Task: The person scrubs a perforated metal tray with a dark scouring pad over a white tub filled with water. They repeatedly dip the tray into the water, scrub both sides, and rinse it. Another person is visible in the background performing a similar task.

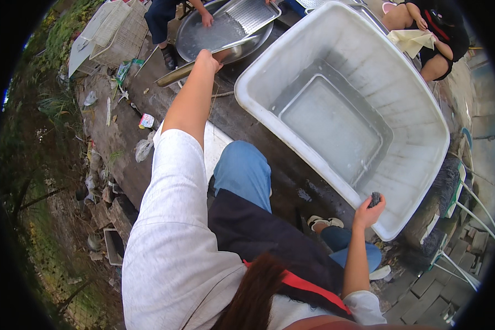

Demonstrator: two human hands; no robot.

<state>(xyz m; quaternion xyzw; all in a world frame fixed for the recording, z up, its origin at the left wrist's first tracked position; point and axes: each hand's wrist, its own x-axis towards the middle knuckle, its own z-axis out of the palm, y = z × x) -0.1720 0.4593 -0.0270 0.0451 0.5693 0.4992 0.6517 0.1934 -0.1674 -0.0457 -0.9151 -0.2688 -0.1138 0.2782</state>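
My left hand (208, 61) grips the rim of a shiny metal tray (181, 75), tilted beside a large round metal basin (185, 35) of water at the top. In my right hand (369, 212) is a dark scouring pad (375, 199), held over the near rim of a big white plastic tub (268, 113). Cloudy water (330, 119) lies in the bottom of the tub. Another person's hand (207, 19) reaches over the basin, where a perforated metal tray (251, 15) leans.
White plastic crates (119, 37) stand at upper left. A seated person (445, 37) at upper right holds a pale cloth (412, 41). Brooms or brushes with dark bristles (447, 185) lie at right. Litter and a plastic bag (144, 148) lie on the ground at left.
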